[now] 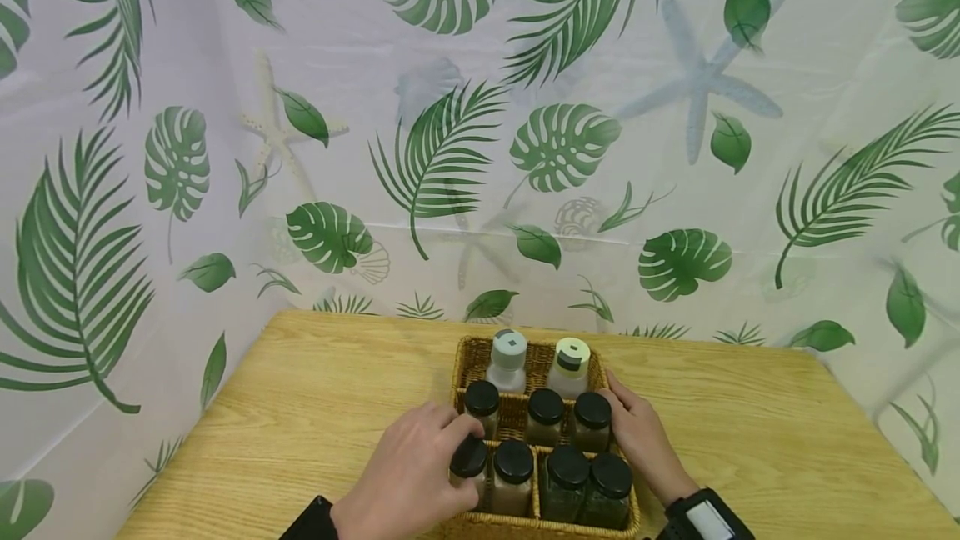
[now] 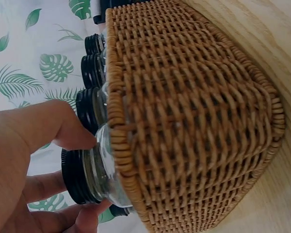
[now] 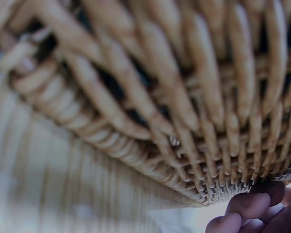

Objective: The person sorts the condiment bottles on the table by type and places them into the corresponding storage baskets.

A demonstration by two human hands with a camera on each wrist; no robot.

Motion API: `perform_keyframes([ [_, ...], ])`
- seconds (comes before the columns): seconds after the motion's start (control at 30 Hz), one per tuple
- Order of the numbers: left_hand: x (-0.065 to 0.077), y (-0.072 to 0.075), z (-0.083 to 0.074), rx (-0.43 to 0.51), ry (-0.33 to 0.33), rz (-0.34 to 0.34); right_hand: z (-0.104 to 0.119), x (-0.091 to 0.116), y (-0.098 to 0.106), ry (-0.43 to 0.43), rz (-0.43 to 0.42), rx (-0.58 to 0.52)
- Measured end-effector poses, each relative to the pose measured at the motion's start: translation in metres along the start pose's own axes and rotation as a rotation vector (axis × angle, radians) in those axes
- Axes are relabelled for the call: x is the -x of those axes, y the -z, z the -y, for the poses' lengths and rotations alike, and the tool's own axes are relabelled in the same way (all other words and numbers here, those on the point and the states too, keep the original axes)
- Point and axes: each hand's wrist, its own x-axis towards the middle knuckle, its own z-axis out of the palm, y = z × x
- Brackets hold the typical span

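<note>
A wicker basket (image 1: 457, 367) with compartments stands on the table. My left hand (image 1: 412, 473) pinches the glass jar (image 2: 106, 170) by its black lid and neck, thumb on one side and fingers on the other. That jar sits in the basket's front left compartment, its lower part hidden by the woven wall. Beside it is another black-lidded jar (image 1: 513, 473). My right hand (image 1: 645, 440) holds the basket's right side near the back. In the right wrist view its curled fingers (image 3: 240, 208) lie against the weave at the far end.
Two dark-filled jars (image 1: 567, 482) fill the front right compartment. Several more black-lidded jars (image 1: 545, 415) stand in the middle row. At the back are a white-capped bottle (image 1: 508, 361) and a yellow-capped bottle (image 1: 570, 365). A leaf-print curtain (image 1: 450, 273) hangs behind the wooden table (image 1: 337, 382).
</note>
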Motion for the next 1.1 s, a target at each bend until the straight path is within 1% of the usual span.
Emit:
perform_keyframes([
  [0.3, 0.001, -0.003, 0.003, 0.006, -0.003, 0.026, 0.001, -0.001, 0.001, 0.000, -0.002, 0.012],
  [0.5, 0.000, -0.004, 0.004, 0.014, 0.018, 0.082, 0.001, 0.000, 0.000, -0.001, -0.006, 0.012],
  [0.67, 0.001, -0.006, 0.004, 0.021, 0.017, 0.101, 0.001, 0.000, 0.000, -0.003, -0.010, 0.008],
  [0.93, 0.003, -0.010, 0.005, 0.015, -0.013, 0.080, 0.001, -0.001, 0.000, -0.005, -0.018, 0.009],
  [1.03, 0.003, -0.011, 0.005, 0.022, -0.013, 0.072, 0.002, 0.000, 0.000, -0.005, -0.018, 0.009],
  [1.1, 0.004, -0.012, 0.005, 0.039, 0.000, 0.066, 0.002, 0.001, 0.000, -0.004, -0.014, 0.005],
])
